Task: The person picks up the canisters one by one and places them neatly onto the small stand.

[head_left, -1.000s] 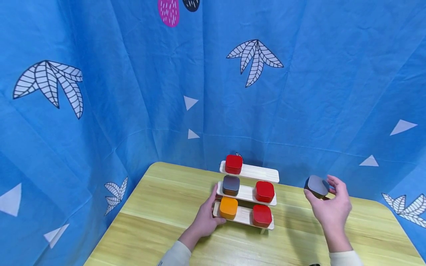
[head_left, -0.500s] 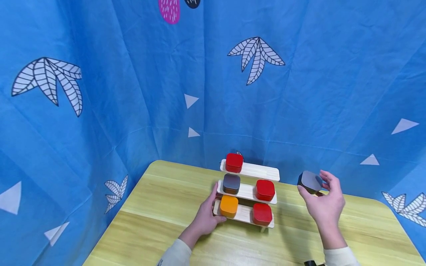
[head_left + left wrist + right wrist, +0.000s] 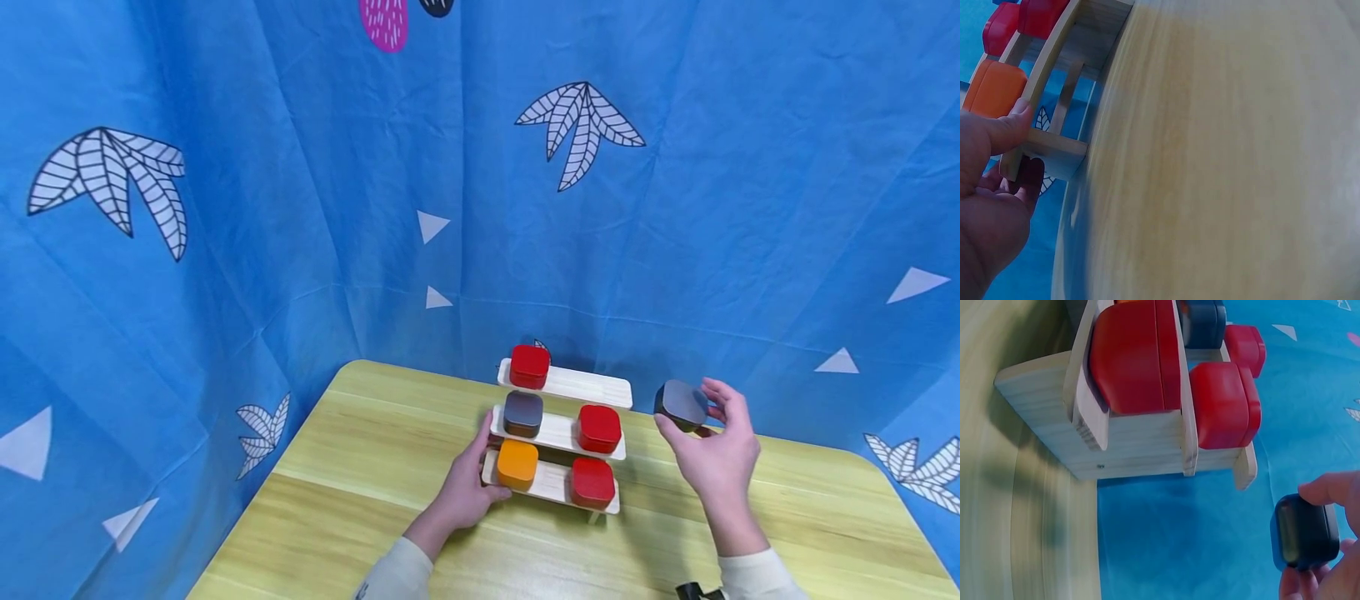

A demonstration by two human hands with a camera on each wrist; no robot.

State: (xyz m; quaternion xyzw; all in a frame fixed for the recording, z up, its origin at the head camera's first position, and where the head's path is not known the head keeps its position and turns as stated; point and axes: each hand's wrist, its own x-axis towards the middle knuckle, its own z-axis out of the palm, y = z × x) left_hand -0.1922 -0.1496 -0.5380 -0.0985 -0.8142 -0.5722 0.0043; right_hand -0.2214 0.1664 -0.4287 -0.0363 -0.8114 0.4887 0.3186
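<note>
A three-tier wooden rack (image 3: 553, 432) stands on the table. My left hand (image 3: 459, 498) grips the left end of its lowest board, thumb over the front edge (image 3: 1017, 119) and fingers curled beneath. In the air to the right of the rack, my right hand (image 3: 716, 446) pinches a dark square box with rounded corners (image 3: 684, 403) between thumb and fingers. On the top board a red box (image 3: 529, 367) sits at the left. The middle board bears a dark box (image 3: 522, 414) and a red box (image 3: 599, 428). An orange box (image 3: 517, 464) and another red box (image 3: 592, 482) occupy the lowest board.
The light wooden table (image 3: 322, 508) reaches back to a blue patterned curtain (image 3: 675, 208) close behind the rack. At the lower edge of the head view, a small black object (image 3: 693, 591) shows beside the right sleeve.
My right hand has carried the dark box leftward and slightly up in the head view, nearer to the rack. The left hand has kept its grip on the rack, and the boxes there have stayed put.
</note>
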